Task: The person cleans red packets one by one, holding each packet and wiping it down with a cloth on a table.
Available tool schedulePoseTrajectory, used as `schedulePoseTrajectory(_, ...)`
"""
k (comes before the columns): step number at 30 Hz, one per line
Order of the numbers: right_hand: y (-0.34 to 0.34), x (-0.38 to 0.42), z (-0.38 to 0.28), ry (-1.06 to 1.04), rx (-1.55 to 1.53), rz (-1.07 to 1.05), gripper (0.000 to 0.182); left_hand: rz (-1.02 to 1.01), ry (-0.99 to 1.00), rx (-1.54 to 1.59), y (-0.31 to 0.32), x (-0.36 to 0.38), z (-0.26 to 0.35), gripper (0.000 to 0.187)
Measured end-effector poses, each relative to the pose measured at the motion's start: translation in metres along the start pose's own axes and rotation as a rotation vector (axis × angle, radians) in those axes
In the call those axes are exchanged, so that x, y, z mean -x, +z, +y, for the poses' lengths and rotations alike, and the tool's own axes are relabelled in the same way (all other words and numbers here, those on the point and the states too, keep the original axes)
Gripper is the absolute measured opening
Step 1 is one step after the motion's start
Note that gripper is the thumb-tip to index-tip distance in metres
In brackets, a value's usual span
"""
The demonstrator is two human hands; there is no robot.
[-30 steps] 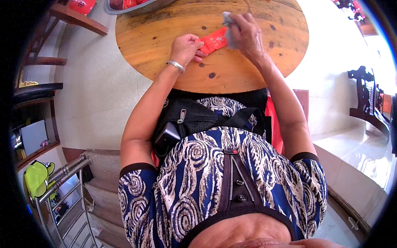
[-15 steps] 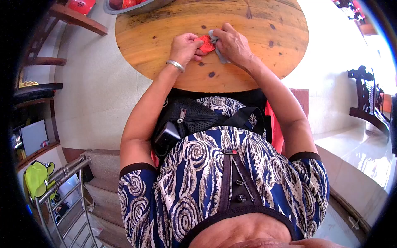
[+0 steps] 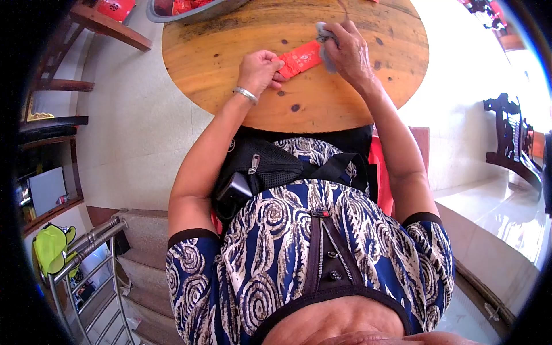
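Note:
A flat red packet (image 3: 301, 60) with pale markings lies stretched out over the wooden table (image 3: 230, 86). Its left end is pinched in the closed fingers of my left hand (image 3: 259, 71), which has a silver bangle at the wrist. My right hand (image 3: 349, 54) is closed round a grey cloth (image 3: 329, 56) at the packet's right end. Part of the cloth hangs below the fingers and covers or touches that end.
A metal basin (image 3: 201, 14) with red packets in it stands at the table's far left edge. A wooden chair (image 3: 109, 26) is at the upper left. Steps with a metal railing (image 3: 86, 247) lie at the lower left. A dark carved chair (image 3: 509, 132) stands at the right.
My right hand has moved right and slightly away with the grey cloth. The red packet, bunched up before, now shows as a longer flat strip. My left hand has barely shifted.

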State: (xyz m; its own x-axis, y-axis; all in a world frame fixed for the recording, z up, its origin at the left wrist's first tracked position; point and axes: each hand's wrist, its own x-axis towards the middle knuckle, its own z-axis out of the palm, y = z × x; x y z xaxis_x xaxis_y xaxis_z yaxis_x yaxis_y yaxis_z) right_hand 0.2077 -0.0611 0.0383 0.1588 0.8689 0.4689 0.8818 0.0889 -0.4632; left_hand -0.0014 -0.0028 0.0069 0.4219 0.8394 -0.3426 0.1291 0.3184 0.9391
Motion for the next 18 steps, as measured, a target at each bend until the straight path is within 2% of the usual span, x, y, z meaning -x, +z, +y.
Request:
schedulePoseTrajectory(2, 0.001, 0.001, -0.016, -0.155, -0.160, 0.088, 0.024, 0.000, 0.010, 0.001, 0.000, 0.001, 0.000, 0.012)
schedulePoseTrajectory(3, 0.008, 0.003, -0.021, -0.152, -0.160, 0.089, 0.024, -0.002, 0.008, -0.001, 0.001, 0.001, 0.001, 0.012)
schedulePoseTrajectory(5, 0.026, 0.011, -0.026, -0.152, -0.284, -0.063, 0.027, -0.007, -0.012, -0.024, 0.001, 0.002, 0.005, 0.010)
schedulePoseTrajectory(8, 0.041, 0.022, -0.037, -0.189, -0.271, -0.119, 0.027, -0.006, -0.012, -0.049, 0.002, 0.001, 0.004, 0.009)
schedulePoseTrajectory(10, 0.045, 0.023, -0.039, -0.236, -0.267, -0.084, 0.028, -0.005, -0.006, -0.070, 0.001, 0.000, 0.002, 0.011)
schedulePoseTrajectory(18, 0.048, 0.021, -0.028, -0.105, -0.056, -0.100, 0.023, -0.016, 0.007, -0.071, 0.000, 0.000, 0.000, 0.012)
